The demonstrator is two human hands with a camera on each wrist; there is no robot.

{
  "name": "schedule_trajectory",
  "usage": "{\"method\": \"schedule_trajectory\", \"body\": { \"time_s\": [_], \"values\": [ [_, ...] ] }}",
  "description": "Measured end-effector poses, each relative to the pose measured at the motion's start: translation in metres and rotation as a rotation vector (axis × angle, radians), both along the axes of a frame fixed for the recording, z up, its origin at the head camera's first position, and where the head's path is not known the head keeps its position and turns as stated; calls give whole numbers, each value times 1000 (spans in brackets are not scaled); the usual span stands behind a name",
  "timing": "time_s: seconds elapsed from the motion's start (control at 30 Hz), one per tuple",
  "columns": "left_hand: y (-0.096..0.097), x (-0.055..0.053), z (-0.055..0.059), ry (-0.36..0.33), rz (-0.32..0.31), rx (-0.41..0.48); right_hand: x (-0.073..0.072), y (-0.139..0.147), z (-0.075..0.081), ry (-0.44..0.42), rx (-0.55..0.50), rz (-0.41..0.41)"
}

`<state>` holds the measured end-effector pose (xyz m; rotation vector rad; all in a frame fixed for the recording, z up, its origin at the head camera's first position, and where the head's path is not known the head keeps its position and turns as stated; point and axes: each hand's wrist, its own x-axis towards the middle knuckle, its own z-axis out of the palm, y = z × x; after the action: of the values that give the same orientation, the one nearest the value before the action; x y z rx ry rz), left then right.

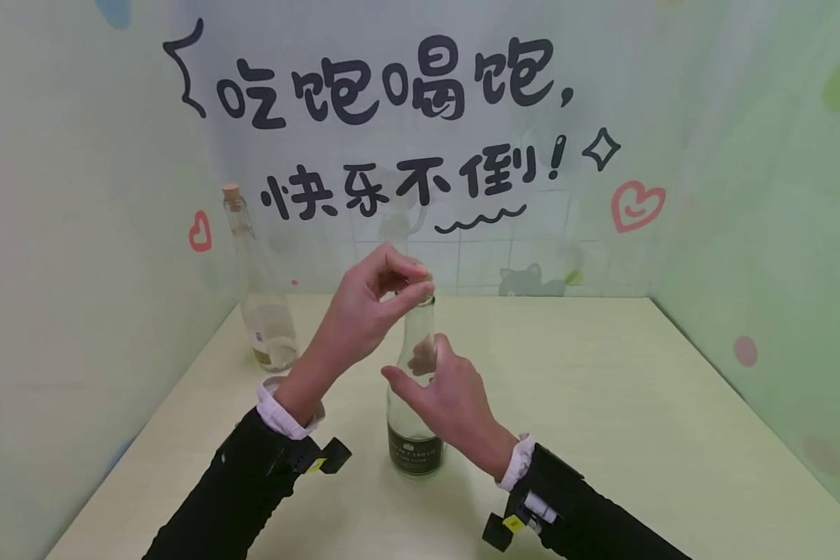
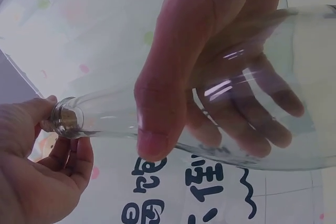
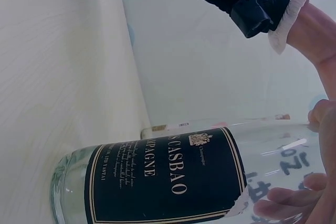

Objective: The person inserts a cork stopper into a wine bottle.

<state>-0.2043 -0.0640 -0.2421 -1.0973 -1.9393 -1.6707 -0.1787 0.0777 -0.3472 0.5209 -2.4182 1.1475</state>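
Observation:
A clear glass bottle [image 1: 406, 408] with a dark label [image 3: 168, 177] stands upright on the table in front of me. My right hand [image 1: 458, 393] grips its body, thumb on the near side and fingers behind the glass. At the top, my left hand [image 1: 364, 307] pinches a cork [image 2: 68, 119] between thumb and fingers. The left wrist view shows the cork's lower part inside the bottle's mouth; its top is hidden by the left hand's fingers.
A second clear bottle [image 1: 269, 315], closed with a cork [image 1: 232, 194], stands at the table's back left. The pale table [image 1: 567, 404] is bounded by walls at the left, back and right. Black lettering [image 1: 392, 85] covers the back wall.

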Motion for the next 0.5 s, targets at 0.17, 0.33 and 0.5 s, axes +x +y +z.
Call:
{"method": "schedule_trajectory", "body": {
  "time_s": [0.17,0.33,0.5],
  "values": [
    [2,2,-11,96,74,21,1,0,-1,-6,12,-2],
    [-1,5,-21,202,116,5,0,0,-2,30,50,-27],
    [-6,10,-31,229,158,-58,1,3,1,15,75,-35]
  ]
}}
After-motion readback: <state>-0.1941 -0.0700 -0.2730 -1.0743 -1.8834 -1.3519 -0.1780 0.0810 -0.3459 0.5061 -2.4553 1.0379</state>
